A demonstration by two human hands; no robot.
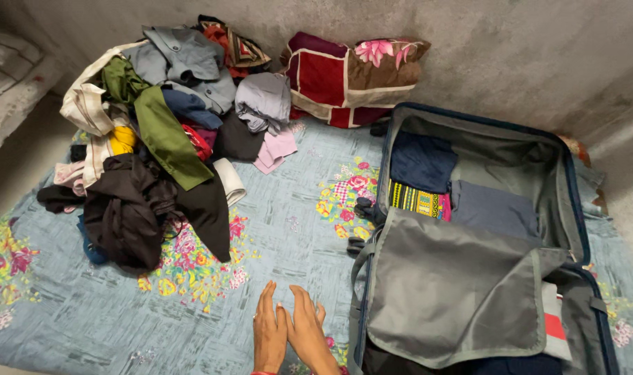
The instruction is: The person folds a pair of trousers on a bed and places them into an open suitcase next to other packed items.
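Observation:
My left hand (269, 332) and my right hand (306, 330) lie side by side, touching, palms down on the blue flowered bedsheet (275, 229) at the bottom middle. Their fingers are stretched out and hold nothing. An open suitcase (573, 187) lies just to the right of my right hand. Its grey inner flap (448, 285) covers the near half. In the far half lie a folded dark blue garment (422, 161), a yellow patterned cloth (414, 199) and a grey-blue folded garment (493, 210).
A big heap of loose clothes (157, 139) covers the sheet's far left, with a black garment (132, 208) nearest me. A maroon and brown flowered pillow (351, 73) leans against the grey wall. Bare floor shows at the left edge.

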